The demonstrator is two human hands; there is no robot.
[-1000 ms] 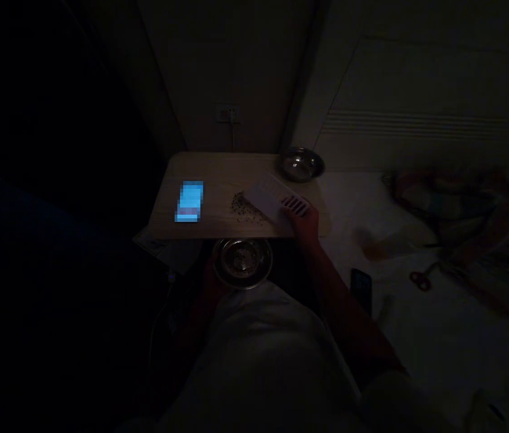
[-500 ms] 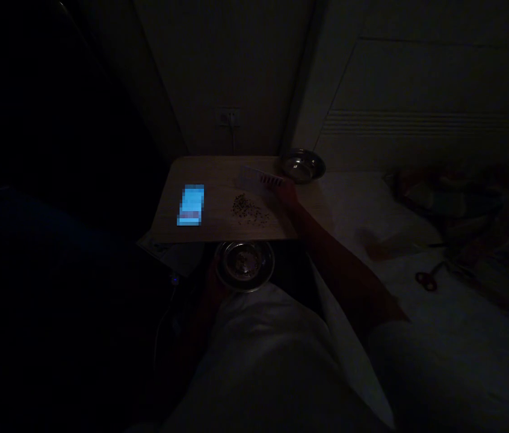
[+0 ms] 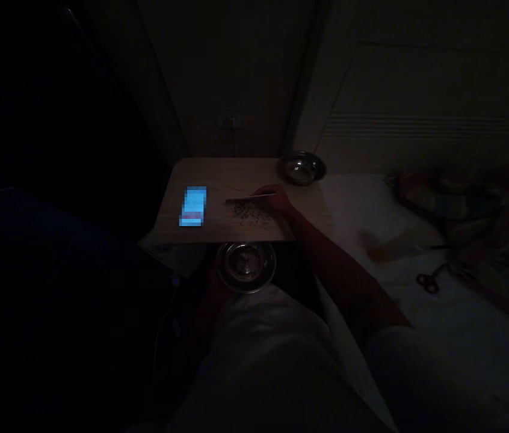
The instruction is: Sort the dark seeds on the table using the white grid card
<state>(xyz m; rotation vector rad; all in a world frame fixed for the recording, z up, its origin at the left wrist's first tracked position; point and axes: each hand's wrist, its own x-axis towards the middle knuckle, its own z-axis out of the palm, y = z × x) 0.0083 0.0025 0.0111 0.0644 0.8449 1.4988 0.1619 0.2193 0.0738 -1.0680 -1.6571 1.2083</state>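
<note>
In dim light, my right hand (image 3: 278, 198) grips a thin, flat card (image 3: 249, 197), seen nearly edge-on. It is above the far side of a scatter of small dark grains (image 3: 249, 215) on the wooden tabletop (image 3: 218, 174); whether it touches them I cannot tell. Below the table's near edge, a round metal bowl (image 3: 247, 288) is held by my left hand (image 3: 219, 278) at its left rim. Small bits show inside that bowl. Most of my left hand's fingers are hidden in shadow or under the bowl.
A second metal bowl (image 3: 303, 169) stands at the table's back right corner. A lit phone (image 3: 193, 206) lies on the left. Scissors (image 3: 428, 283) and a heap of patterned cloth (image 3: 453, 192) rest on the white sheet (image 3: 394, 288) to the right. A wall socket (image 3: 230, 121) is behind.
My right hand has come nearer with the card, which has turned from showing its broad face to nearly edge-on by the grains. My left hand and its bowl stay almost still.
</note>
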